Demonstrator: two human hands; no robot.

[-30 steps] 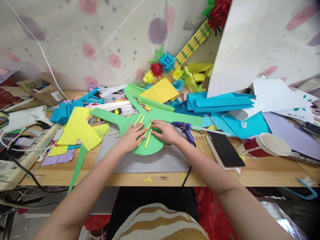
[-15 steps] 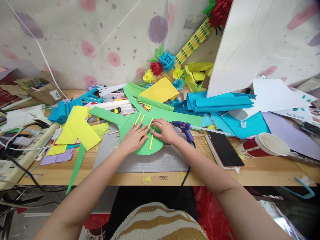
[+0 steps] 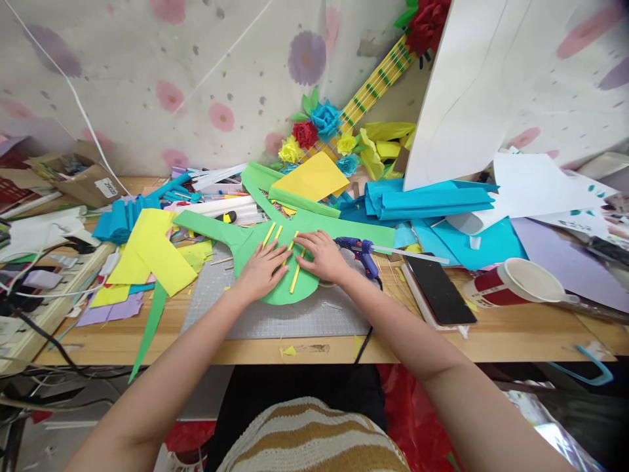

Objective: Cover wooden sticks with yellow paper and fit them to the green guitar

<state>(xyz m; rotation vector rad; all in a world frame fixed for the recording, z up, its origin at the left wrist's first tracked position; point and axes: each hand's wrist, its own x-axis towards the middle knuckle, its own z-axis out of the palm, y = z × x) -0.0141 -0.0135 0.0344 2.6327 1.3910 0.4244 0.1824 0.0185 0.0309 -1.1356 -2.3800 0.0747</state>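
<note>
A green paper cutout [image 3: 285,296], with a rounded body and a narrow arm, lies on a grey cutting mat [image 3: 339,321]. Several thin yellow paper strips [image 3: 294,280] run aslant across it. My left hand [image 3: 260,272] rests flat on the cutout with its fingers apart, covering the lower ends of the left strips. Close beside it, my right hand [image 3: 322,255] bends over the right-hand strips, thumb and fingertips apart and touching them. Just past my right wrist lies a purple glue gun [image 3: 361,252] with a clear glue stick in its back.
To the right are a phone [image 3: 442,288] and a paper cup [image 3: 515,282]. Yellow sheets [image 3: 164,252] and a power strip [image 3: 54,288] lie left. Behind are blue paper rolls [image 3: 432,200], a yellow card [image 3: 314,178], paper flowers [image 3: 327,121] and a leaning white board [image 3: 462,98].
Both hands stay in almost the same place on the green cutout and the strips. The whole view has shifted very slightly.
</note>
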